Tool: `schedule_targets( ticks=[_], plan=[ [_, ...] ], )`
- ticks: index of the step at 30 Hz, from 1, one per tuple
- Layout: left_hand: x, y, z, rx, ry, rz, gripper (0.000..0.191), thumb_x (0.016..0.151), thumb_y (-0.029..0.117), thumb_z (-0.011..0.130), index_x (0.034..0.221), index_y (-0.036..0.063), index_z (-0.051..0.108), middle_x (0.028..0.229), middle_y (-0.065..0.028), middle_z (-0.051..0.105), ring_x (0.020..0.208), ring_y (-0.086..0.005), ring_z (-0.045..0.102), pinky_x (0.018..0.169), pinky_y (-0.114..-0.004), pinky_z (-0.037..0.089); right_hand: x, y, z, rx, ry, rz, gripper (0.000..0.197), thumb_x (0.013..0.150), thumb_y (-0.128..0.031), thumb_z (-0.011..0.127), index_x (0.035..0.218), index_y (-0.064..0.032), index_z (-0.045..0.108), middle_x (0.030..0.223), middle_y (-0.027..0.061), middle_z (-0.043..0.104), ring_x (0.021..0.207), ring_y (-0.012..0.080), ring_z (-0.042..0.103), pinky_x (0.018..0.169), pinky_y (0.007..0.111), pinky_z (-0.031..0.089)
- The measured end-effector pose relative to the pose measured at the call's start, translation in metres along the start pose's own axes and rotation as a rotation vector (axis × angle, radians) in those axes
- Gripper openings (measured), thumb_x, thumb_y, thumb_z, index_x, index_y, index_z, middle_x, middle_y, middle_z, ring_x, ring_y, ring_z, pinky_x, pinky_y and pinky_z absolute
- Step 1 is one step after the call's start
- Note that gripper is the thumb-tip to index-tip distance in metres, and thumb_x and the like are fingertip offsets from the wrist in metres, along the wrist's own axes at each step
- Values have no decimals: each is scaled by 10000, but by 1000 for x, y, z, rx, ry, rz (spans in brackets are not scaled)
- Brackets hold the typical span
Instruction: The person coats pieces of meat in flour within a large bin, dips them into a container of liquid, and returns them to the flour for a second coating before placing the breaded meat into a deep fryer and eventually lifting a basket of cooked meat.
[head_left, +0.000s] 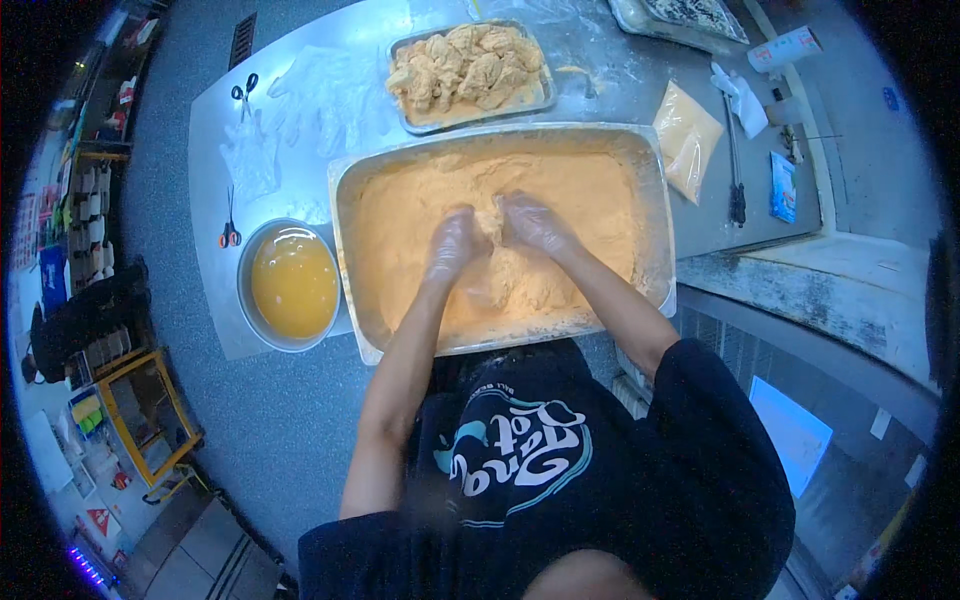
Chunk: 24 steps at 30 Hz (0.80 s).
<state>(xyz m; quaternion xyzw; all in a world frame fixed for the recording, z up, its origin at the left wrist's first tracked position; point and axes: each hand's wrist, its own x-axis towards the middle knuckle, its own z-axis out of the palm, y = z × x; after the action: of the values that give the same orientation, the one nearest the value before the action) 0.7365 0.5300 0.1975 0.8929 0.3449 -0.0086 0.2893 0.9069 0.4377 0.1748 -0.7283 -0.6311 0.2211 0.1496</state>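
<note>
A large metal pan (660, 180) in front of me holds a deep bed of pale orange breading flour (405, 202). Both hands are inside it, in clear plastic gloves. Between them is a flour-coated piece of food (490, 223), probably chicken. My left hand (454, 241) grips it from the left, and my right hand (534, 223) has its fingers on the other side. More lumpy coated food (536, 281) lies in the flour nearer my body. Behind the pan, a smaller tray (551, 96) is heaped with coated chicken pieces (469, 64).
A round metal bowl of yellow liquid (294, 281) stands left of the pan. Scissors (229, 229), a second pair of scissors (244, 94) and plastic gloves (251, 154) lie left. A bag of orange powder (686, 139) and a long-handled tool (735, 172) lie right.
</note>
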Motion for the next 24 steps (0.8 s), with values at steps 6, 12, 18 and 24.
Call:
schedule_targets(
  ticks=[6, 12, 18, 24],
  plan=[
    [-8, -24, -46, -311, -73, 6, 437, 712, 279, 731, 1022, 15, 571, 945, -179, 658, 897, -336, 637, 789, -423, 508, -16, -11, -60, 1090, -72, 412, 371, 871, -101, 517, 1224, 11, 539, 967, 119, 636, 831, 225, 599, 780, 353, 474],
    [-6, 11, -58, -206, 1, -91, 524, 744, 269, 704, 1135, -30, 524, 1023, -217, 651, 995, -346, 627, 851, -421, 493, -26, 21, -1, 597, 299, 45, 523, 848, -62, 593, 1354, -64, 457, 893, 86, 611, 749, 158, 557, 713, 306, 495],
    [4, -20, -41, -111, 106, -85, 389, 707, 327, 686, 903, -3, 623, 847, -224, 667, 832, -377, 651, 773, -433, 523, -3, -52, -59, 859, -177, 423, 530, 869, -106, 598, 1365, -42, 422, 962, 167, 644, 811, 272, 598, 764, 406, 495],
    [4, -26, -56, -318, 63, -192, 373, 732, 243, 732, 976, 16, 565, 811, -145, 613, 736, -240, 601, 676, -369, 492, -23, -37, -45, 122, 487, -102, 438, 892, -68, 499, 1326, -25, 459, 1014, 177, 646, 905, 336, 604, 838, 429, 482]
  ],
)
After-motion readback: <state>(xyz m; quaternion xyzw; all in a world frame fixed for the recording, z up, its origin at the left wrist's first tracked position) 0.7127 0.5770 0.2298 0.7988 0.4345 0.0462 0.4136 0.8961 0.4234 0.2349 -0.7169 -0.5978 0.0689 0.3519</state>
